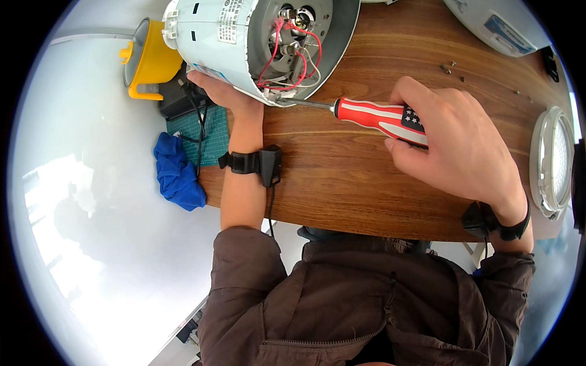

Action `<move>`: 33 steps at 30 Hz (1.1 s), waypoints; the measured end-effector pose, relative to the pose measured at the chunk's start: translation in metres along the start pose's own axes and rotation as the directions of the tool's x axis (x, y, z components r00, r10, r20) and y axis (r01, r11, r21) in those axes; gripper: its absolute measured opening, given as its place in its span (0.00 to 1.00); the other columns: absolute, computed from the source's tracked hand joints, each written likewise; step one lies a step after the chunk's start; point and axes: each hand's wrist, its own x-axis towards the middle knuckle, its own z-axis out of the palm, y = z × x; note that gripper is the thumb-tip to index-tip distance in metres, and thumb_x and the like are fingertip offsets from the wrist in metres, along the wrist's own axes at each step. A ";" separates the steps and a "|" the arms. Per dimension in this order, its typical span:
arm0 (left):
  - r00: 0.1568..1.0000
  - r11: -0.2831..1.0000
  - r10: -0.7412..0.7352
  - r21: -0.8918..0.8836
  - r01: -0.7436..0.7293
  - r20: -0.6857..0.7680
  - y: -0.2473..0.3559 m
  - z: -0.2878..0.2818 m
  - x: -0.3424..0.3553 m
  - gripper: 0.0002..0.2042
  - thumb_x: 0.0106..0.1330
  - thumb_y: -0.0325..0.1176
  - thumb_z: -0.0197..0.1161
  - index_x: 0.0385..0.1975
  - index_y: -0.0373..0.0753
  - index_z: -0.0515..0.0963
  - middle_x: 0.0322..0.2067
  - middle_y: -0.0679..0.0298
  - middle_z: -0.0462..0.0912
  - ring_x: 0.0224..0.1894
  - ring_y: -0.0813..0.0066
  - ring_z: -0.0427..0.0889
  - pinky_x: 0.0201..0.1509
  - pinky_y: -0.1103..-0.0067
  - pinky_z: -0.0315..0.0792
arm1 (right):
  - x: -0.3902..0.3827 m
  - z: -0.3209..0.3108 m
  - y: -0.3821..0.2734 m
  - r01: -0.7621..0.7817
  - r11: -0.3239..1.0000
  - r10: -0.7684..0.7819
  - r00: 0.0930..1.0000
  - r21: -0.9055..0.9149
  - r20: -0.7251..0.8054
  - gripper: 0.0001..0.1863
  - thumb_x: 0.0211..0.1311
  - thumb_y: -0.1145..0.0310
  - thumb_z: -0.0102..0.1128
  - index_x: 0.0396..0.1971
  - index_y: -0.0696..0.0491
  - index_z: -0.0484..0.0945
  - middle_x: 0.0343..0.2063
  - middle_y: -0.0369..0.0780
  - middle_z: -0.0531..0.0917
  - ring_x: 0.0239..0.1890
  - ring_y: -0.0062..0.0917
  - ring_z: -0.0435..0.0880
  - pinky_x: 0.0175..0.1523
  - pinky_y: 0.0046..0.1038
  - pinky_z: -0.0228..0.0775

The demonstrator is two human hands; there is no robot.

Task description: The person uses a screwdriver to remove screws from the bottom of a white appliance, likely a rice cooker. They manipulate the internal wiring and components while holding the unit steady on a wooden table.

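Observation:
A pale blue appliance housing (223,43) lies on its side at the top, its open end showing a grey interior with red and white wires (302,70). My left hand (232,97) holds it from below, fingers partly hidden behind it. My right hand (452,140) grips a screwdriver (372,114) by its red, white and dark handle. The shaft reaches left to the lower rim of the housing's opening, where the tip is hard to make out.
The wooden table (348,177) holds a yellow container (162,52), a dark block (174,107), a green mat (213,137), blue cloth (177,171), loose screws (445,69), a white appliance part (497,21) and a round translucent lid (552,158). A white wall or board (91,244) borders the left.

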 end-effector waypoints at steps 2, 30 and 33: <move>1.000 1.000 0.009 -0.015 -0.009 0.007 -0.002 -0.002 0.001 0.36 0.78 0.65 0.30 0.77 0.46 0.51 0.74 0.62 0.59 0.72 0.62 0.63 0.76 0.67 0.60 | 0.000 0.001 0.000 -0.004 1.000 0.004 1.000 0.005 0.000 0.16 0.52 0.67 0.70 0.39 0.55 0.77 0.23 0.44 0.81 0.28 0.43 0.79 0.38 0.40 0.70; 1.000 0.997 -0.009 -0.077 0.008 -0.003 -0.004 -0.003 0.004 0.36 0.78 0.64 0.30 0.76 0.44 0.52 0.74 0.61 0.59 0.72 0.60 0.63 0.75 0.68 0.60 | 0.007 0.037 0.018 -0.427 0.023 0.056 0.903 0.904 0.426 0.19 0.67 0.62 0.63 0.50 0.60 0.76 0.35 0.35 0.81 0.31 0.15 0.76 0.36 0.21 0.66; 1.000 0.996 -0.012 -0.084 0.013 0.010 -0.009 -0.010 0.004 0.37 0.78 0.64 0.32 0.76 0.43 0.52 0.73 0.60 0.60 0.71 0.61 0.64 0.74 0.68 0.62 | 0.006 0.050 0.014 -0.454 -0.274 0.082 0.868 0.848 0.491 0.16 0.68 0.64 0.61 0.46 0.61 0.78 0.33 0.36 0.81 0.30 0.17 0.76 0.36 0.21 0.67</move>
